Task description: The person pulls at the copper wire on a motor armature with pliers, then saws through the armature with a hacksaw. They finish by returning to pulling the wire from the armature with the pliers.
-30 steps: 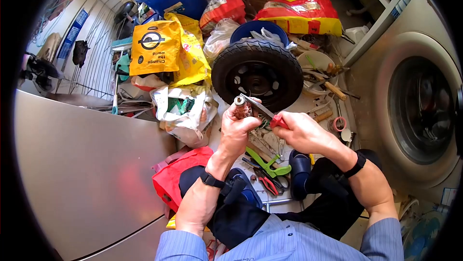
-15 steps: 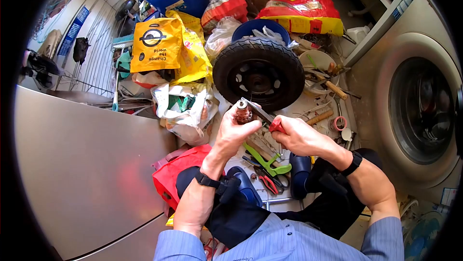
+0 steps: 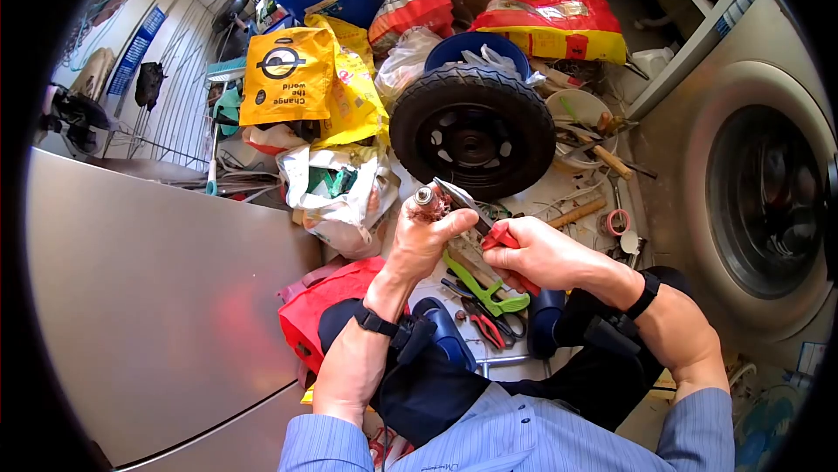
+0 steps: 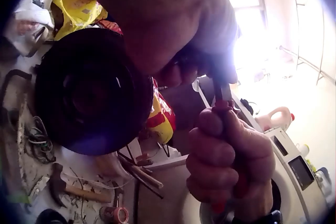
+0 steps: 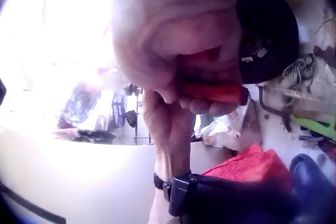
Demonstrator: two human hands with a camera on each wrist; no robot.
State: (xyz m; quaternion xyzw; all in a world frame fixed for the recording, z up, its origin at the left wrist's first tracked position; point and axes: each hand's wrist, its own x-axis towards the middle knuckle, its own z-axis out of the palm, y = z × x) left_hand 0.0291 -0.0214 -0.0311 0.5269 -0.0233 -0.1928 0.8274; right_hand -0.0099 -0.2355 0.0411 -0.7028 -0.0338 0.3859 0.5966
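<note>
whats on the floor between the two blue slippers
The head view shows red-handled pliers between the left slipper and the right slipper, beside a dark looped handle. A green tool lies just beyond the pliers.

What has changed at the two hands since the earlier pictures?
The left hand tipped the cylindrical part slightly left and toward the person. The right hand moved slightly toward the person too; a second red handle of its pliers now shows. Neither let go. The tyre stayed in place.

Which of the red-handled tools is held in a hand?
The red-handled tool that the right hand grips, its metal end beside the left hand; the red-handled pliers on the floor lie untouched.
</note>
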